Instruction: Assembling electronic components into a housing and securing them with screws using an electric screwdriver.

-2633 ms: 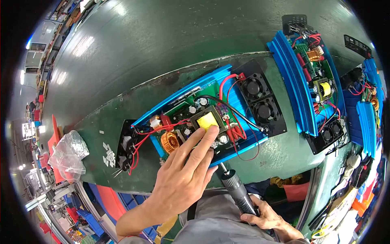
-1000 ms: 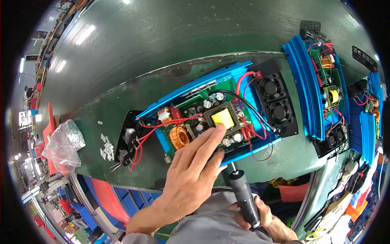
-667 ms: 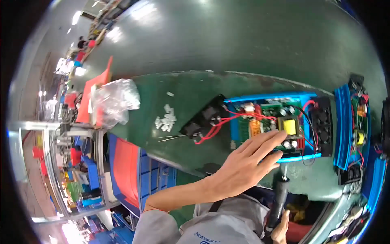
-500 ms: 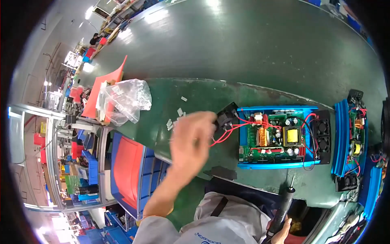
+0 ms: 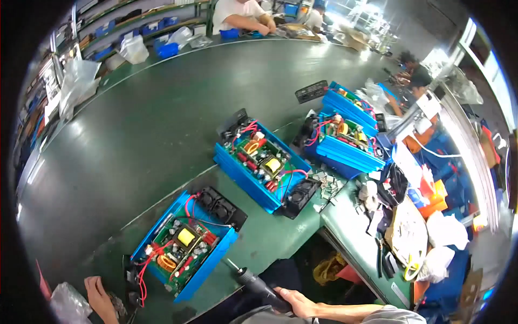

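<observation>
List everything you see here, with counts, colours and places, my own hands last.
nearest open unit: one, blue case with green board, left of centre
other open units: at least three, blue, centre to upper right
twin-fan panel: one, black, at the nearest unit's upper right
workbench: green, beneath the units
small loose pieces: many, greyish, right of centre
clear bag: one, transparent, lower left
yellow ring: one, yellow, lower right
co-workers: at least two, upper edge and upper right
far clutter: too blurred to count
screwdriver: one, black, lower centre
left hand: one, lower left, grip unclear
right hand: one, lower centre, holding the screwdriver
</observation>
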A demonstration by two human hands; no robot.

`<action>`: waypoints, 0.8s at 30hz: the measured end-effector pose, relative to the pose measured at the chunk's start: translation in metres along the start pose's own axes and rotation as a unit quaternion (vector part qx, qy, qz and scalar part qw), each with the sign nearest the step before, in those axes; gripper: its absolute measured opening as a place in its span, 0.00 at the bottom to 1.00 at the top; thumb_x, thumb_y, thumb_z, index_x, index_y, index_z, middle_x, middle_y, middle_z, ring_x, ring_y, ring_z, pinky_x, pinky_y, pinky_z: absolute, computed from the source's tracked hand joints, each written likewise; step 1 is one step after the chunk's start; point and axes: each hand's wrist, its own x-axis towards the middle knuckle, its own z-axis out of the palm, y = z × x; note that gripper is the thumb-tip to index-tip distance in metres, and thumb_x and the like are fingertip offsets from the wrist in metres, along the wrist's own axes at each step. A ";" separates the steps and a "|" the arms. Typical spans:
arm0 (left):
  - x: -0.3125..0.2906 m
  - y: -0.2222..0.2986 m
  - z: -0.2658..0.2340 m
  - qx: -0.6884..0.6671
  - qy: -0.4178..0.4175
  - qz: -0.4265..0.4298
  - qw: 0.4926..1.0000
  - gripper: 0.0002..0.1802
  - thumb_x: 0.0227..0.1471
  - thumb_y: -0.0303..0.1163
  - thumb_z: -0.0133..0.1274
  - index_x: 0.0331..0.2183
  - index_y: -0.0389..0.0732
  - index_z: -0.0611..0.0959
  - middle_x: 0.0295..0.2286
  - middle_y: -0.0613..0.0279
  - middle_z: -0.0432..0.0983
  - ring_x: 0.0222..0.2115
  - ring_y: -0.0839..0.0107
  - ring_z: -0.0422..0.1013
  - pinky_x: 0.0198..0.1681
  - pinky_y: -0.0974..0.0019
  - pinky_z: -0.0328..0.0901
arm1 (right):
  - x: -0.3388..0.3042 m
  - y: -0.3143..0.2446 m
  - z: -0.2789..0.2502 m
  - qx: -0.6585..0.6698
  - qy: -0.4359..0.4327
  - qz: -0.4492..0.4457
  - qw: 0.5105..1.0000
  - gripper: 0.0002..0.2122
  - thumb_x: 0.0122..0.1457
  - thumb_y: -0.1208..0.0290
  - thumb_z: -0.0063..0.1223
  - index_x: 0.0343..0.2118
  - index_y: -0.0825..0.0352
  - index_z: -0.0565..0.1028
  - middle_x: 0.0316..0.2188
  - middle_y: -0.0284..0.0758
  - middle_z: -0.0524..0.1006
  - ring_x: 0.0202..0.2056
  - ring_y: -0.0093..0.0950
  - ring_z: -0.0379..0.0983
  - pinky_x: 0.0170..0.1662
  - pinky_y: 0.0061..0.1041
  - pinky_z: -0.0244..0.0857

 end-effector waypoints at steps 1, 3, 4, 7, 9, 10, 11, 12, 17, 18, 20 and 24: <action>0.003 -0.002 0.007 -0.027 0.006 -0.043 0.999 0.05 0.63 0.25 0.46 0.38 0.34 0.75 0.34 0.57 0.70 0.33 0.64 0.68 0.40 0.67 0.63 | -0.002 -0.001 0.001 0.001 0.012 -0.008 1.000 0.30 0.73 0.47 0.25 0.61 0.70 0.66 0.36 0.31 0.77 0.38 0.20 0.70 0.47 0.25 0.64; 0.014 0.019 0.006 -0.054 0.013 -0.086 0.995 0.07 0.65 0.27 0.45 0.39 0.35 0.75 0.34 0.59 0.71 0.32 0.68 0.67 0.38 0.69 0.63 | -0.003 0.002 0.004 -0.027 0.036 -0.048 0.998 0.26 0.74 0.50 0.21 0.58 0.62 0.69 0.32 0.27 0.74 0.33 0.21 0.63 0.41 0.24 0.60; 0.018 0.042 0.002 -0.131 0.021 -0.132 0.982 0.09 0.67 0.29 0.44 0.42 0.36 0.76 0.34 0.61 0.72 0.31 0.72 0.67 0.36 0.71 0.62 | -0.003 0.003 0.005 -0.028 0.040 -0.050 0.998 0.26 0.74 0.50 0.21 0.58 0.62 0.69 0.32 0.27 0.74 0.33 0.21 0.63 0.41 0.24 0.60; 0.024 0.110 -0.011 -0.222 0.035 -0.157 0.962 0.13 0.69 0.32 0.43 0.48 0.38 0.77 0.35 0.64 0.73 0.30 0.78 0.66 0.34 0.74 0.62 | -0.004 0.002 0.005 -0.022 0.039 -0.027 0.999 0.27 0.74 0.50 0.21 0.60 0.63 0.67 0.32 0.28 0.73 0.33 0.21 0.63 0.42 0.25 0.60; 0.023 0.144 -0.015 -0.257 0.010 -0.120 0.959 0.17 0.69 0.33 0.44 0.53 0.37 0.77 0.34 0.64 0.74 0.30 0.80 0.67 0.35 0.74 0.64 | -0.005 -0.002 0.009 -0.009 0.040 -0.035 0.999 0.26 0.74 0.50 0.22 0.56 0.64 0.69 0.31 0.27 0.72 0.33 0.21 0.63 0.42 0.24 0.60; 0.021 0.159 -0.017 -0.276 -0.017 -0.105 0.955 0.18 0.68 0.33 0.45 0.54 0.36 0.77 0.34 0.63 0.74 0.30 0.79 0.68 0.35 0.74 0.65 | -0.005 -0.002 0.010 -0.005 0.044 -0.033 0.998 0.26 0.74 0.50 0.22 0.56 0.64 0.69 0.31 0.27 0.72 0.33 0.21 0.63 0.42 0.24 0.60; 0.020 0.172 -0.020 -0.302 -0.049 -0.101 0.947 0.15 0.67 0.31 0.47 0.49 0.33 0.79 0.33 0.62 0.75 0.29 0.79 0.69 0.35 0.73 0.67 | -0.005 -0.003 0.009 -0.009 0.033 -0.042 0.999 0.25 0.74 0.50 0.23 0.54 0.64 0.70 0.30 0.27 0.72 0.33 0.20 0.63 0.42 0.23 0.60; 0.018 0.185 -0.022 -0.324 -0.080 -0.094 0.938 0.13 0.66 0.30 0.48 0.47 0.33 0.79 0.32 0.62 0.75 0.28 0.79 0.70 0.35 0.73 0.68 | -0.006 -0.002 0.010 -0.014 0.020 -0.049 0.999 0.25 0.74 0.50 0.23 0.51 0.64 0.71 0.30 0.27 0.71 0.33 0.20 0.63 0.41 0.23 0.60; 0.012 0.245 -0.027 -0.409 -0.188 -0.120 0.885 0.05 0.62 0.24 0.52 0.35 0.31 0.77 0.32 0.56 0.77 0.32 0.69 0.76 0.40 0.69 0.69 | -0.010 -0.004 0.015 -0.040 0.010 -0.012 0.999 0.27 0.73 0.46 0.24 0.51 0.64 0.71 0.30 0.30 0.75 0.34 0.21 0.68 0.41 0.25 0.63; 0.014 0.257 -0.021 -0.404 -0.208 -0.086 0.887 0.05 0.63 0.24 0.51 0.36 0.32 0.77 0.31 0.58 0.78 0.30 0.73 0.75 0.38 0.70 0.70 | -0.011 -0.005 0.015 -0.063 0.020 -0.039 0.997 0.27 0.73 0.47 0.24 0.51 0.65 0.71 0.30 0.31 0.76 0.34 0.22 0.70 0.41 0.26 0.64; 0.019 0.269 -0.009 -0.390 -0.240 -0.033 0.888 0.03 0.62 0.23 0.53 0.36 0.33 0.77 0.31 0.60 0.78 0.29 0.77 0.74 0.37 0.71 0.70 | -0.011 0.003 0.016 -0.065 0.020 -0.048 0.997 0.27 0.73 0.48 0.24 0.51 0.68 0.70 0.30 0.32 0.76 0.34 0.23 0.71 0.41 0.26 0.64; 0.031 0.272 0.017 -0.347 -0.266 0.027 0.899 0.07 0.55 0.18 0.60 0.35 0.34 0.78 0.31 0.62 0.78 0.30 0.77 0.75 0.37 0.73 0.69 | -0.010 -0.013 0.018 -0.082 -0.002 -0.071 0.994 0.28 0.72 0.47 0.23 0.51 0.69 0.70 0.29 0.30 0.75 0.31 0.23 0.69 0.36 0.25 0.63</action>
